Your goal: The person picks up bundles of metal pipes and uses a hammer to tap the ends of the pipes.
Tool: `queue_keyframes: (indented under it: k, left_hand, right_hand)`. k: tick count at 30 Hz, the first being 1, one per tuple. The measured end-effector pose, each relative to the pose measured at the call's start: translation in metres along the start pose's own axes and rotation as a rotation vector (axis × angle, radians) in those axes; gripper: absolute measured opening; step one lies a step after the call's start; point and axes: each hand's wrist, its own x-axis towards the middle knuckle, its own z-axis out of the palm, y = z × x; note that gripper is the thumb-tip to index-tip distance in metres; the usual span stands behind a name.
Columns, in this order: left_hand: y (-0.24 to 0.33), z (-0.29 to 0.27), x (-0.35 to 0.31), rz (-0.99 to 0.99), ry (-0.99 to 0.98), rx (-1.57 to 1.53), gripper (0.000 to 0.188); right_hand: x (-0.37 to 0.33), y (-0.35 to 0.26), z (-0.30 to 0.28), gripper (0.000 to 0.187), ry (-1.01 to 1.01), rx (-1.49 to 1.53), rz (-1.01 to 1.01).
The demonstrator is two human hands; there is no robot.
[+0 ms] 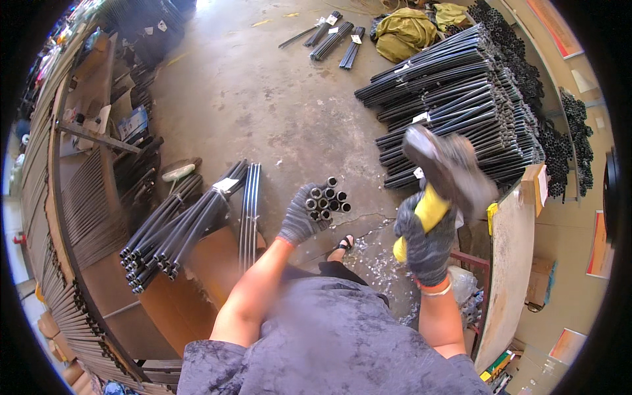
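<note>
My left hand (301, 216), in a grey knit glove, is wrapped round a bundle of dark metal tubes (325, 203). Their open ends face up toward me, and the glove's fingers press along the bundle's left side. On the right, my gloved right hand (423, 238) grips the yellow handle of a hammer (431, 209). Its big grey-brown head is smeared by motion and raised to the right of the tubes, apart from them. My sandalled foot (345, 243) shows just below the bundle.
Bundles of dark tubes (184, 227) lie on a brown board at left. A large stack of tubes (447, 99) fills the right, beside an upright board (510, 276). Smaller bundles (331, 41) and a yellow-green sack (406, 33) lie farther off. White scraps (387, 280) litter the floor.
</note>
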Motion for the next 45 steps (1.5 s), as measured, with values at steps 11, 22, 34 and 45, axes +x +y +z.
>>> queue_keyframes:
  k: [11, 22, 34, 45]
  left_hand:
    - [0.006, -0.004, -0.007, -0.248, -0.199, -0.364, 0.06]
    - [0.033, 0.005, -0.007, -0.397, -0.121, -0.892, 0.046]
    - [0.02, -0.001, 0.005, 0.124, 0.061, 0.377, 0.037]
    - [0.039, 0.011, -0.014, -0.094, -0.004, 0.024, 0.044]
  right_hand:
    - [-0.029, 0.003, 0.016, 0.04, -0.069, -0.365, -0.104]
    - [-0.021, 0.059, 0.016, 0.034, -0.108, -0.568, -0.136]
    - [-0.028, 0.07, 0.02, 0.031, -0.267, -0.42, 0.202]
    - [-0.018, 0.123, 0.04, 0.028, -0.276, -0.508, 0.073]
